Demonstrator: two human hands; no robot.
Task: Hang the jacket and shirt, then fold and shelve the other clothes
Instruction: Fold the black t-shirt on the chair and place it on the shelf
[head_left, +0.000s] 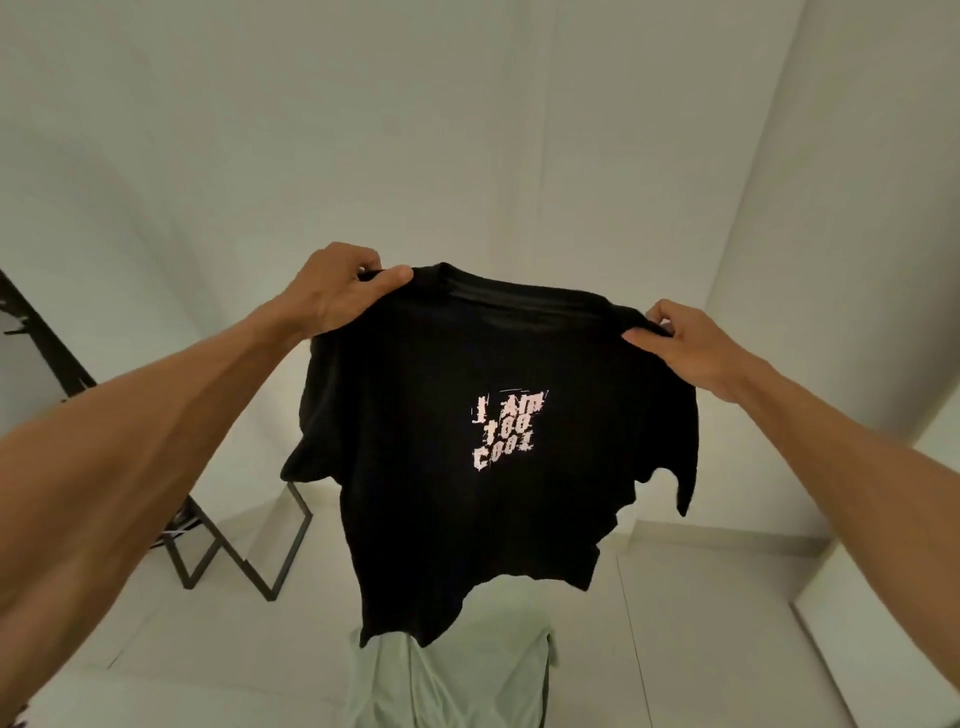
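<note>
A black T-shirt (467, 519) with pale pink block lettering on its chest hangs spread out in the air in front of me. My left hand (345, 288) pinches its left shoulder beside the collar. My right hand (680, 343) pinches the other shoulder, a little lower. The hem dangles free over a pale green garment (447, 686) lying flat on the white surface below; the shirt hides that garment's upper part.
A black metal rack frame (249, 566) leans at the left, its legs on the white floor. White walls meet in a corner behind the shirt. A white ledge or panel (883, 649) runs along the right side.
</note>
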